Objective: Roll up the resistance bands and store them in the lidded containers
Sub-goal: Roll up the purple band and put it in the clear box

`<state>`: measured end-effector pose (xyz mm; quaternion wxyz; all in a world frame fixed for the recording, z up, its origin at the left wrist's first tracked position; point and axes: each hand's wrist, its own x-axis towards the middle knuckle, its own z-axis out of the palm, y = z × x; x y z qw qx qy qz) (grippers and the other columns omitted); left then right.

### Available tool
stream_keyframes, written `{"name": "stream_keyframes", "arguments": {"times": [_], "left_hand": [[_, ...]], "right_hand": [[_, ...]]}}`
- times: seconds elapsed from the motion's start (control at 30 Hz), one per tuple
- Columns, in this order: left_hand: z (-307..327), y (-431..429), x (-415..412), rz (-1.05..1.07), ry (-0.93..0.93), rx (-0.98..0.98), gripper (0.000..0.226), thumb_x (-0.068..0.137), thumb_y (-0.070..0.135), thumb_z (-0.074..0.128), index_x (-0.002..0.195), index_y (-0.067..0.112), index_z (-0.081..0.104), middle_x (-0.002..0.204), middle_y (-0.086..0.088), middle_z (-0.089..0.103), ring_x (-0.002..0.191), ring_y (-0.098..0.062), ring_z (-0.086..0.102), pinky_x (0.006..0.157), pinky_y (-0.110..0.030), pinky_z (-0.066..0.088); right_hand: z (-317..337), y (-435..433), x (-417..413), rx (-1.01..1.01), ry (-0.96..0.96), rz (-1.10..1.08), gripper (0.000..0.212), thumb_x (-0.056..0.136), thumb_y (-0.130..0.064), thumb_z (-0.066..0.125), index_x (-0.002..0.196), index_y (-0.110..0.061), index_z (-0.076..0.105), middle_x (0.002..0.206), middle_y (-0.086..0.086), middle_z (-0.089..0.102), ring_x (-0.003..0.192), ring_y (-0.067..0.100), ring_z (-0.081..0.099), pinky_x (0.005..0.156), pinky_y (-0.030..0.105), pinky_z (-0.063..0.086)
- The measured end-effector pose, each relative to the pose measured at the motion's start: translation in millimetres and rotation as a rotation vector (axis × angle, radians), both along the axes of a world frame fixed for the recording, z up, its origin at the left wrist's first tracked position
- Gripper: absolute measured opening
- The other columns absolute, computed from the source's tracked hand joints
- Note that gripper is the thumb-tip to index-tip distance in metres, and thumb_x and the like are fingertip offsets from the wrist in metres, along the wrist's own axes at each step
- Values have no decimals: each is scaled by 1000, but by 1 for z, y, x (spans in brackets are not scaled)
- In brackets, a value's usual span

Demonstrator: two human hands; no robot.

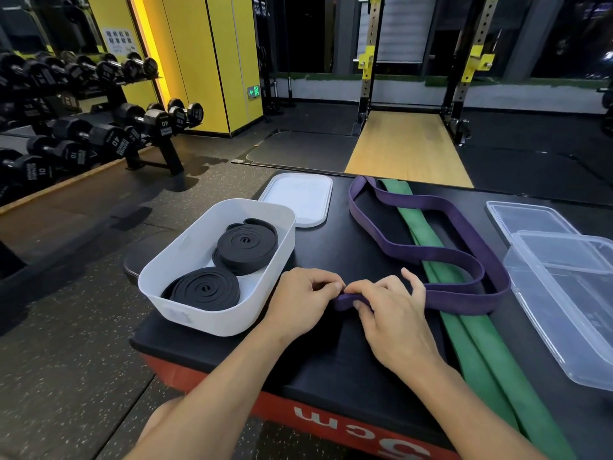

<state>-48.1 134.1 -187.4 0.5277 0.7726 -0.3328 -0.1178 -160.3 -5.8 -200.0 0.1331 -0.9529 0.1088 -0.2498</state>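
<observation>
A purple resistance band (441, 207) lies in loose loops across the black box top, crossing over a long green band (477, 346). My left hand (303, 302) and my right hand (394, 313) meet at the purple band's near end, both pinching its folded tip between fingers and thumb. A white container (212, 322) stands to the left with two rolled black bands (247, 245) inside. Its white lid (298, 197) lies behind it.
A clear plastic container (564, 313) and its clear lid (527, 217) sit at the right side of the black-topped plyo box (331, 366). Dumbbell racks (99, 127) stand on the floor at the left, and a squat rack (411, 94) is behind.
</observation>
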Motion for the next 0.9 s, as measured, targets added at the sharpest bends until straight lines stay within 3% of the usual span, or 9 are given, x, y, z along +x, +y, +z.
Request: {"name": "stream_keyframes", "arguments": {"times": [0.1, 0.37, 0.53, 0.63, 0.9], "left_hand": [[2, 0, 1, -40, -7, 38, 20, 95, 16, 61, 82, 19, 77, 76, -2, 70, 72, -18, 57, 78, -38, 51], [1, 0, -5, 0, -70, 50, 30, 99, 19, 64, 77, 37, 74, 78, 14, 73, 76, -8, 64, 78, -27, 50], [4, 5, -7, -86, -164, 76, 25, 100, 18, 60, 79, 26, 69, 72, 1, 61, 65, -9, 47, 69, -27, 41], [4, 12, -6, -166, -252, 119, 9, 93, 20, 71, 88, 27, 67, 73, 6, 61, 65, -6, 49, 68, -19, 42], [-2, 8, 1, -150, -303, 170, 21, 90, 21, 78, 92, 27, 59, 80, 14, 54, 70, -5, 48, 67, -17, 38]], "right_hand": [[1, 1, 0, -7, -2, -39, 23, 94, -19, 68, 109, -37, 67, 80, -11, 51, 96, 7, 54, 126, 44, 7], [-1, -1, 3, -12, 28, -64, 15, 98, -29, 60, 109, -36, 53, 91, -12, 60, 100, 7, 54, 127, 38, -1], [-3, -1, 3, 23, 17, -65, 17, 97, -27, 62, 107, -35, 51, 90, -13, 59, 98, 6, 54, 127, 39, -1], [-2, -1, 3, 21, 17, -60, 17, 97, -25, 62, 108, -34, 51, 89, -12, 60, 98, 6, 54, 127, 38, -2], [-2, -2, 3, 34, 12, -63, 16, 99, -27, 61, 106, -36, 51, 88, -13, 57, 96, 4, 51, 126, 40, 2]]}}
